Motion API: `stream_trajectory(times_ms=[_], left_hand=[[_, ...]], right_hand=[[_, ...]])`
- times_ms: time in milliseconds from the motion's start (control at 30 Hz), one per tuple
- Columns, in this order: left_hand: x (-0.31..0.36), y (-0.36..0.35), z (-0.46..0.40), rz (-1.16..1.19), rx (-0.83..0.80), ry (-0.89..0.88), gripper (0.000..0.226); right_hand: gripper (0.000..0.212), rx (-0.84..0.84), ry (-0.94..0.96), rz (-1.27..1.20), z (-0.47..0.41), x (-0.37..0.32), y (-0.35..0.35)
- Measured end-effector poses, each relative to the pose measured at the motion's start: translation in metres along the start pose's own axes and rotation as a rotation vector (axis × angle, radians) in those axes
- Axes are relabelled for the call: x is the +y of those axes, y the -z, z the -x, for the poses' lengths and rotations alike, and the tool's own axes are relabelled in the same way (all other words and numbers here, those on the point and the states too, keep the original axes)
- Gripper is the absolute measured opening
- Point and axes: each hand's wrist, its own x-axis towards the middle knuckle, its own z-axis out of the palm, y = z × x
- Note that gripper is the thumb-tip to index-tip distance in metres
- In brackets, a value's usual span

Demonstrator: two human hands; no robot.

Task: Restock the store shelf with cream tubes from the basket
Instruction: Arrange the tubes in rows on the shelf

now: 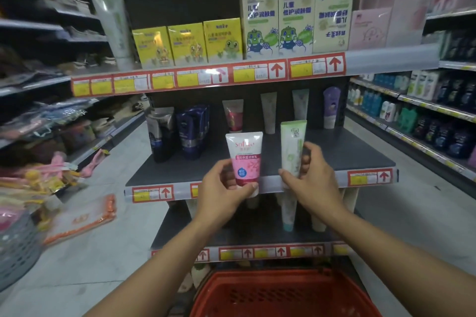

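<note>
Before the dark shelf (334,152), left hand (224,188) gripping pink-white tube (246,159), right hand (309,177) gripping pale green tube (291,147).

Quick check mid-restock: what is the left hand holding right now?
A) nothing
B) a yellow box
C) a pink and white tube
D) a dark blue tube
C: the left hand grips the pink and white tube by its lower end, in front of the middle shelf.

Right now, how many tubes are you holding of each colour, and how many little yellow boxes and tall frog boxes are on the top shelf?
Pink-and-white tube, left hand: 1
Green tube, right hand: 1
Little yellow boxes: 3
Tall frog boxes: 3
Total: 8
</note>
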Motion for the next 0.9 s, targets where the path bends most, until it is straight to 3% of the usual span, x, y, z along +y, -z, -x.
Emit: stream_trajectory(times_ms=[267, 467, 733, 900], left_hand=[[0.009, 0.001, -0.06, -0.082, 0.081, -0.024, 0.061], [-0.002, -0.005, -0.086, -0.232, 0.05, 0.018, 0.055], [-0.011, -0.015, -0.089, -0.375, 0.076, 0.043, 0.072], [-0.013, -0.018, -0.094, -0.475, 0.108, 0.077, 0.063]], right_hand=[[0.077, 0.022, 0.013, 0.03, -0.055, -0.007, -0.021], [0.07, 0.005, -0.029, 0.098, -0.076, 0.006, -0.036], [0.071, 0.009, -0.031, 0.158, -0.078, 0.014, -0.037], [0.045, -0.079, -0.055, 0.347, -0.083, 0.022, -0.037]])
